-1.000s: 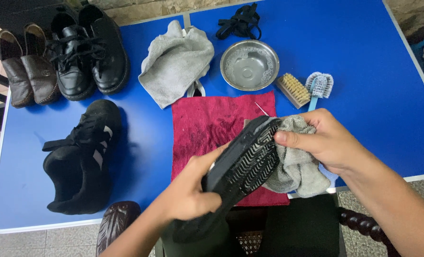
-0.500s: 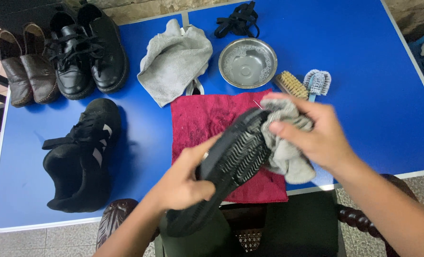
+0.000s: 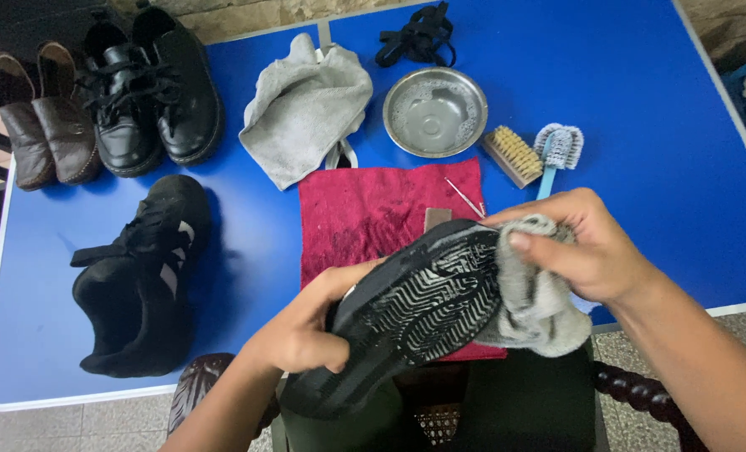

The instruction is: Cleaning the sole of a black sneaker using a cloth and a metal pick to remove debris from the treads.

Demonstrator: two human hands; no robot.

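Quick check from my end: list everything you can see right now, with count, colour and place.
table: 1, blue, under everything
sneaker: 1, black, sole up, held
rag: 1, grey, against its toe
second sneaker: 1, black, left
leather shoes: 2, black, far left
brown shoes: 2, far left edge
towel: 1, grey, far middle
red cloth: 1, centre
bowl: 1, metal
brushes: 2, tan and blue
laces: black, far edge
left hand: gripping sneaker
right hand: gripping rag

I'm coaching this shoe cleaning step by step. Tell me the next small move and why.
Probably draw the grey cloth along the toe edge of the black shoe. The left hand holds the shoe sole-up, and the right hand presses the cloth against its toe end, so a short wipe there seems the natural next move.
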